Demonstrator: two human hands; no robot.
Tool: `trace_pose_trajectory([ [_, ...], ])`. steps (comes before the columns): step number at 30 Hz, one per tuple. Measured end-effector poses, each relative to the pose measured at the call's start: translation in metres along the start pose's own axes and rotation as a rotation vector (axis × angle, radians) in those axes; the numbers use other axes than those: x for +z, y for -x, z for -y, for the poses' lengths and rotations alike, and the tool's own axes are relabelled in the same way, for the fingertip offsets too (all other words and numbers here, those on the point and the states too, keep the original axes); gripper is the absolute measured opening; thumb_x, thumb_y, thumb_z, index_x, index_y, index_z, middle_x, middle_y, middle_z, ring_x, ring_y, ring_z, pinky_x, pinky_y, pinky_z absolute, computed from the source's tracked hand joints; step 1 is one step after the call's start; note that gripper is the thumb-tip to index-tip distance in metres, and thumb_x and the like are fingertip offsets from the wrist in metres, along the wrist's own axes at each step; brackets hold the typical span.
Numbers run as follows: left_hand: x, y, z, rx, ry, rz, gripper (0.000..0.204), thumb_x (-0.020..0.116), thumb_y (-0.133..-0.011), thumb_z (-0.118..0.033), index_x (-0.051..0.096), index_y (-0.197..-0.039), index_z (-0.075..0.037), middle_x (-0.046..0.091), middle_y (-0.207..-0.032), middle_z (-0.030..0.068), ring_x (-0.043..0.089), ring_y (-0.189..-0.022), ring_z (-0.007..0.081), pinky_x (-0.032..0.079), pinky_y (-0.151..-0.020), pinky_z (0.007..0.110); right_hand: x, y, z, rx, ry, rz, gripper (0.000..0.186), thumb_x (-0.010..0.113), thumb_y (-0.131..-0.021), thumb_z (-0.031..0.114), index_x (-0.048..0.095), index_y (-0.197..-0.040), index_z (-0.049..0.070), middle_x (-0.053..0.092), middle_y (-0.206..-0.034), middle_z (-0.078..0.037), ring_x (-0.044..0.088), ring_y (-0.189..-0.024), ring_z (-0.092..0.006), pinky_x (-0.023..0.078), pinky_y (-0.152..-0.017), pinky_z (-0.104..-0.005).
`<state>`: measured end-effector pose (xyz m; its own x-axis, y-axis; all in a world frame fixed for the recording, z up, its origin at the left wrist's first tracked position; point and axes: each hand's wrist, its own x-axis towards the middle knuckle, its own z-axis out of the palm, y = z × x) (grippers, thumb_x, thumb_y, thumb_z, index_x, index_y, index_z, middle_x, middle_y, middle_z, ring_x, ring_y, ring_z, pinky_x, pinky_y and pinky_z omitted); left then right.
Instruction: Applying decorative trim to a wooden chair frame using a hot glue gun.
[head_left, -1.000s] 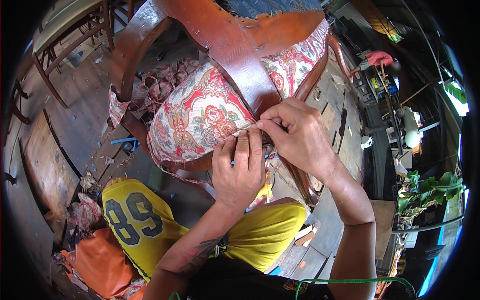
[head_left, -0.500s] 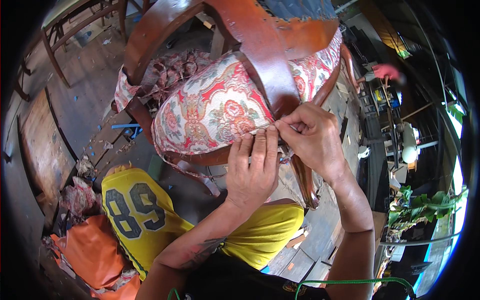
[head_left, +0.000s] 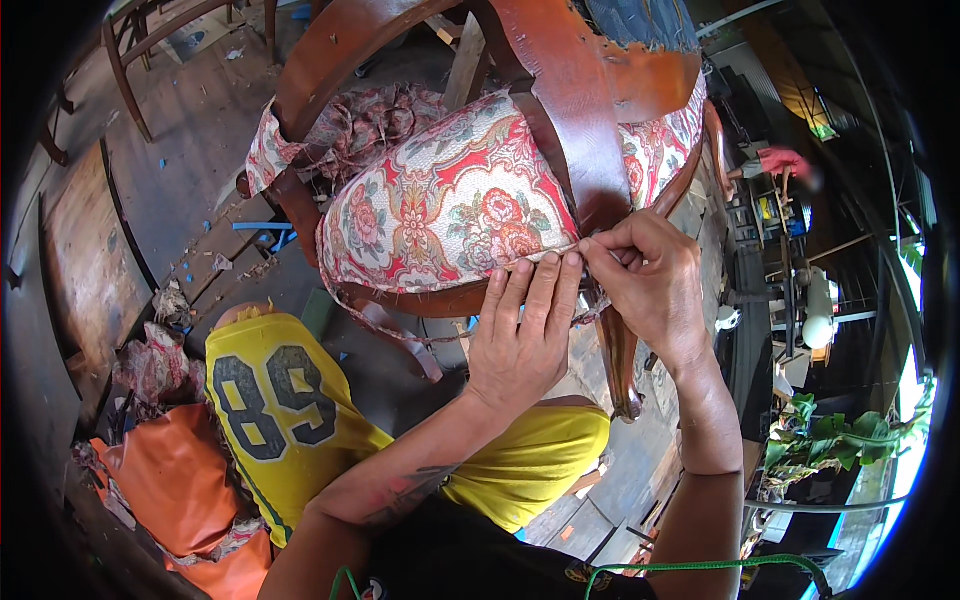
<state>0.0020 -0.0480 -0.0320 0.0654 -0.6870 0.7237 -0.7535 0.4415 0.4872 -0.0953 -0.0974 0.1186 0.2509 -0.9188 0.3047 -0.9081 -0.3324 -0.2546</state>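
A carved wooden chair [head_left: 545, 70] stands tilted before me, its seat covered in floral upholstery fabric [head_left: 430, 205] of red, cream and green. Along the seat's near edge my left hand [head_left: 520, 335] lies with its fingers stretched out, the fingertips pressing the fabric's border. Right beside it, at the foot of the brown armrest post [head_left: 600, 185], my right hand [head_left: 655, 280] pinches the edge of that fabric between thumb and forefinger. Whether anything small is also in the pinch is hidden. A twisted strip of fabric [head_left: 400, 335] hangs below the seat rail.
Orange sheet material [head_left: 175, 480] and crumpled floral scraps [head_left: 155, 370] lie at the left. Blue plastic pieces [head_left: 268, 232] and wood bits litter the floor. Another wooden chair frame [head_left: 125, 75] stands far left. A person in red [head_left: 785, 163] is at the far right, near green plants [head_left: 840, 440].
The chair and both hands appear slightly further right in the picture as the view shifts. My left fingers still press the fabric edge and my right hand keeps its pinch.
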Motion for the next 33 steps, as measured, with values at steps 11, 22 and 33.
trace_pose_trajectory([
  [11,-0.011,0.031,0.036,-0.181,0.524,-0.192,0.046,0.053,-0.092,0.012,0.049,-0.137,0.0,0.051,-0.126,0.0222,0.052,-0.114,0.0346,0.04,-0.102,0.043,0.003,0.003,-0.007,-0.075,-0.008,-0.071,0.014,0.078,-0.08,0.006,0.065,-0.077,0.0,0.068,-0.078,-0.016,0.069,-0.077,-0.0366,0.055,-0.071,-0.0443],
  [22,-0.008,0.028,0.034,0.001,0.225,-0.012,0.054,0.056,-0.099,-0.005,0.043,-0.149,0.008,0.05,-0.143,0.026,0.05,-0.129,0.0415,0.038,-0.109,0.05,0.004,0.003,-0.012,-0.113,-0.021,-0.078,0.012,0.074,-0.082,0.007,0.064,-0.077,0.0,0.068,-0.08,-0.018,0.069,-0.079,-0.0394,0.055,-0.073,-0.0481],
  [33,-0.013,0.019,0.018,-0.022,0.114,0.013,0.058,0.06,-0.1,-0.013,0.044,-0.151,0.01,0.048,-0.14,0.0243,0.05,-0.123,0.0435,0.041,-0.104,0.05,0.004,0.003,-0.012,-0.108,-0.017,-0.074,0.011,0.073,-0.082,0.007,0.065,-0.078,0.0,0.067,-0.08,-0.018,0.069,-0.079,-0.0402,0.056,-0.072,-0.0482],
])
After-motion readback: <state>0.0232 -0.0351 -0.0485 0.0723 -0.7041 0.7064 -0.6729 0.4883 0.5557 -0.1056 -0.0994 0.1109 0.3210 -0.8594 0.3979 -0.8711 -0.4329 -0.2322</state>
